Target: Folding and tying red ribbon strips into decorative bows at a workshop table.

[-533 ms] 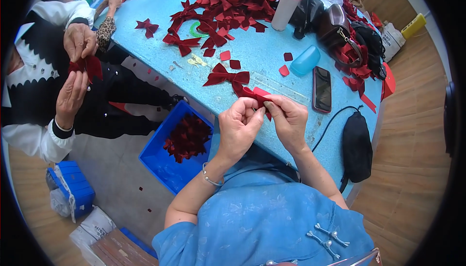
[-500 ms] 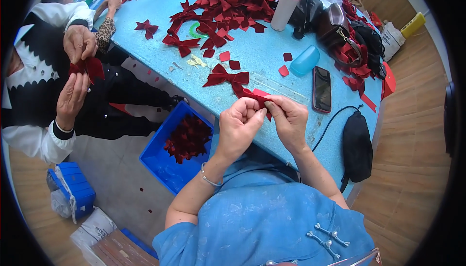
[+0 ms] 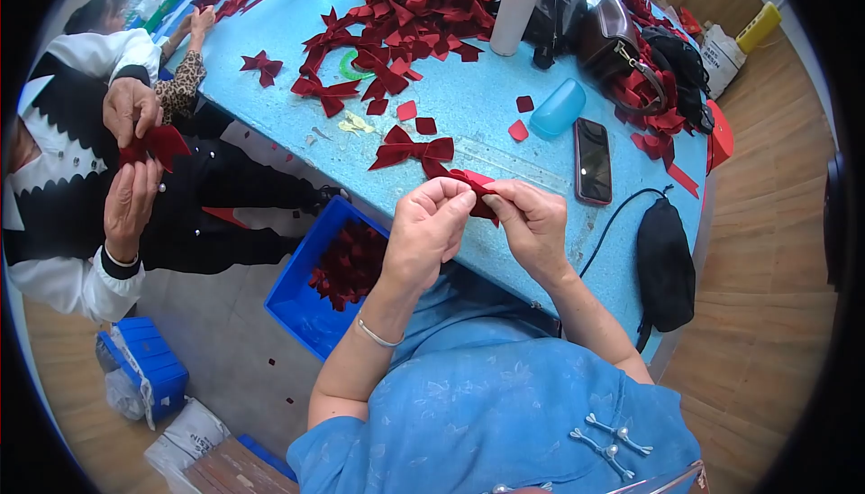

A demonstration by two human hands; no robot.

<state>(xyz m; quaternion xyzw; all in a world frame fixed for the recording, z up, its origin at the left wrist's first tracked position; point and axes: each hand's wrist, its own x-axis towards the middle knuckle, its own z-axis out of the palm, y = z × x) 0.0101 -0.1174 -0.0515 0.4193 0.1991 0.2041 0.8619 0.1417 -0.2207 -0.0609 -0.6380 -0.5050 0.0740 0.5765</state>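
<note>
Between my two hands is a red velvet bow, held just above the near edge of the blue table. My left hand pinches its left part between thumb and forefinger. My right hand grips its right part, the thumb pressed against the fabric. The fingers partly cover the bow's middle. Right behind it on the table lies another red bow, its end running toward the one I hold. Small red fabric squares are scattered farther back.
A pile of red bows covers the far table, beside a white bottle. At right are a phone, a teal case and a black pouch. A blue bin holds bows. At left, a co-worker's hands hold another bow.
My left hand has shifted slightly left, its fingertips at the bow's middle; my right hand keeps its grip. The whole view has shifted a little. The co-worker's bow has turned slightly.
</note>
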